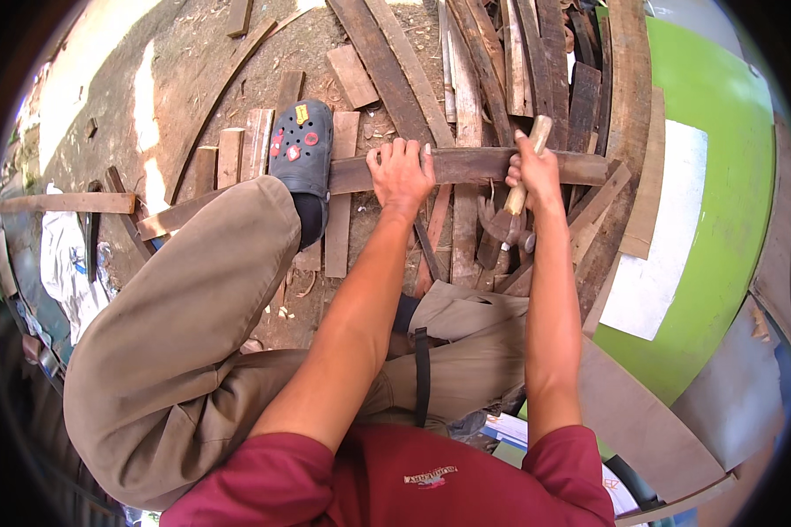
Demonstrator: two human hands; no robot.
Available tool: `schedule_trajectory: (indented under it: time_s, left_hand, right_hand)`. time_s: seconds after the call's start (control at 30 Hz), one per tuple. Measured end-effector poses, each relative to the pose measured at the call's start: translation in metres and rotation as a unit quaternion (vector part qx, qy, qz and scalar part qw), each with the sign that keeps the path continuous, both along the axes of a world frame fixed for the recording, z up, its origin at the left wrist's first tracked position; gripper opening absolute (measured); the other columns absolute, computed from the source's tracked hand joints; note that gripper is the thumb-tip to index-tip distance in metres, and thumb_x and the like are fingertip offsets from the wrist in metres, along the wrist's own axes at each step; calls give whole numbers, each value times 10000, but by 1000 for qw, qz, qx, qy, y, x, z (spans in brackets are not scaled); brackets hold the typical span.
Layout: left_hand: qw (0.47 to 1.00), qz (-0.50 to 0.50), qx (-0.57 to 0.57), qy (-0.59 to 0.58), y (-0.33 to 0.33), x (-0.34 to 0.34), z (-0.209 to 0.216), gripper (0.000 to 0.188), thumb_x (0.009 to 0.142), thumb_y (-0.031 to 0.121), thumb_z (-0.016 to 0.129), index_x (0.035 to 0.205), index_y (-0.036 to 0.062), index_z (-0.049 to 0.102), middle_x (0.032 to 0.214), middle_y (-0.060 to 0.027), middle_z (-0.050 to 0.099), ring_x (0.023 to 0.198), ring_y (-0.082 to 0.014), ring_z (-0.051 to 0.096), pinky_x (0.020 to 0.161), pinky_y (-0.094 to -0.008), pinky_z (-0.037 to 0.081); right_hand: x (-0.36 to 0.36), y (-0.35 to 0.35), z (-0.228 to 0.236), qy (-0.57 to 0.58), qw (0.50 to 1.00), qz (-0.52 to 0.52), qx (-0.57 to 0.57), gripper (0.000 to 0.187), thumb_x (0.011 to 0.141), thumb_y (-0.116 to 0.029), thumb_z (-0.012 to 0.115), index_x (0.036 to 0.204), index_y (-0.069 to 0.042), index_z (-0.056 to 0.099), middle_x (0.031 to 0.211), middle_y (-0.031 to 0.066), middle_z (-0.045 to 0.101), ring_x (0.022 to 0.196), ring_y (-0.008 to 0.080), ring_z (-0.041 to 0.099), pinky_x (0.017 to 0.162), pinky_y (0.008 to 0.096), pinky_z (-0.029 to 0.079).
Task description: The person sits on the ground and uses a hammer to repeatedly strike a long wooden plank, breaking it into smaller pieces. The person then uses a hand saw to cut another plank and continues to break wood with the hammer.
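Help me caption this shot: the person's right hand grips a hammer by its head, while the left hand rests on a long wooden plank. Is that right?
Not quite: the right hand grips the hammer by its wooden handle, not its head, as the head-camera view shows. The left hand does rest on a long wooden plank.

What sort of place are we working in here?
Probably an outdoor or open-sided woodworking yard. The ground is bare earth with sunlit patches, loose planks lie piled about, and the right hand holds a hammer while the left hand grips a long board.
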State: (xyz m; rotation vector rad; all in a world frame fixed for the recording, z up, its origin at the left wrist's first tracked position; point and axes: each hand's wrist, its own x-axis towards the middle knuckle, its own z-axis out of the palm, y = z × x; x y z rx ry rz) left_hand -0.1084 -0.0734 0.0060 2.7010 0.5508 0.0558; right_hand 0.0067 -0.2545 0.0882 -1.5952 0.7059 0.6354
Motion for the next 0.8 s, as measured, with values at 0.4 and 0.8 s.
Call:
schedule_trajectory:
  time_s: [0.4, 0.8]
  left_hand:
    - [998, -35, -57, -11, 4, -5, 4, 504, 965, 535, 541, 1203, 94, 598, 1211, -115, 586, 1231, -286, 497, 1100, -496, 265]
    - [967, -248, 55, 32, -54, 10, 46, 778, 824, 432, 774, 1434, 99, 423, 1440, -98, 478, 1355, -276, 448, 1113, -570, 355]
  right_hand:
    - [-244, -25, 7, -219, 950, -113, -194, 379, 1001, -340, 649, 797, -22, 618, 708, 29, 617, 664, 134, 601, 642, 327, 497]
    - [-262, -28, -24, -16, 990, -139, -19, 482, 960, -496, 661, 1243, -117, 573, 779, 82, 631, 566, 166, 636, 485, 292, 533]
